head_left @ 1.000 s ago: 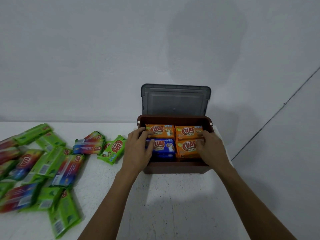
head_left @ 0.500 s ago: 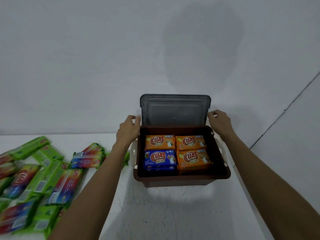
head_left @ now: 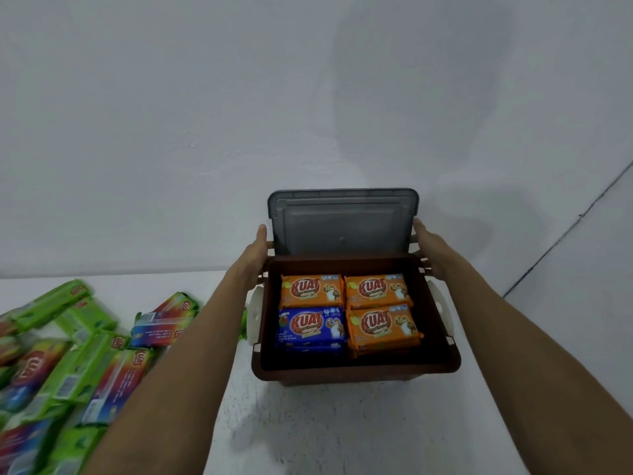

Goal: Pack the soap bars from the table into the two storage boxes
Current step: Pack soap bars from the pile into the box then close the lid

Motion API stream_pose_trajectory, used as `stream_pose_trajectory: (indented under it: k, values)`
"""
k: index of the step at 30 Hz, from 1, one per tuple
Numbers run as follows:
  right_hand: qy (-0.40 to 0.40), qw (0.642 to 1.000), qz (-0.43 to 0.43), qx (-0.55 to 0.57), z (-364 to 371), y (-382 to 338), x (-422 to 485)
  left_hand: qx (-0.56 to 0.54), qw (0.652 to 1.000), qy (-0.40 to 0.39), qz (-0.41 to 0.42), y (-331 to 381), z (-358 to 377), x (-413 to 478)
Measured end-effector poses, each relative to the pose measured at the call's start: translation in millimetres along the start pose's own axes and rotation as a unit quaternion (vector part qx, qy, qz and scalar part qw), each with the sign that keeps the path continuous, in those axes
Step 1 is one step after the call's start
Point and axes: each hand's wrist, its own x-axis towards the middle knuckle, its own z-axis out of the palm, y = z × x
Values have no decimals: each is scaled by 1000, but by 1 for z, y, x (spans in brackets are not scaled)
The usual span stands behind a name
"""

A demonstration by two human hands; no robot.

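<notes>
A brown box (head_left: 356, 366) stands on the white bench (head_left: 325, 426), packed with four soap bars: three orange (head_left: 376, 291) and one blue (head_left: 310, 327) at front left. Its grey lid (head_left: 342, 222) stands upright at the back, against the wall (head_left: 239, 114). The left hand (head_left: 255, 250) grasps the lid's left edge and the right hand (head_left: 428, 246) its right edge, fingers hooked behind. More bars in green wrappers (head_left: 78, 358) lie scattered on the bench, well to the left.
</notes>
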Motion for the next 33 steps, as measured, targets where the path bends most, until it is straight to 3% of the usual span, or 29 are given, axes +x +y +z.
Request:
stream_pose_trajectory:
  k: [4, 9, 13, 18, 22, 25, 29, 33]
  values:
    - [1, 1000, -26, 4, -7, -3, -6, 32, 998, 33, 48, 2, 1, -4]
    - [6, 996, -86, 18, -25, -12, -26, -3, 992, 42, 120, 8, -13, -20]
    - [-32, 986, -111, 123, -40, -12, -46, -14, 983, 74, 169, 11, -26, -38]
    - [-76, 969, -132, 197, -50, -2, -70, -53, 972, 33, 226, -1, -28, -68]
    - [-82, 979, -154, 107, -52, 19, -90, -30, 970, 56, 235, -21, -32, -85]
    - [-29, 974, -223, -20, -48, 43, -94, 45, 965, 68, 249, -43, -31, -94]
    - [69, 933, -302, -182, -34, 72, -92, 245, 912, 155, 290, -61, -24, -102]
    - [136, 882, -355, -279, -23, 90, -91, 329, 862, 205, 327, -75, -16, -106]
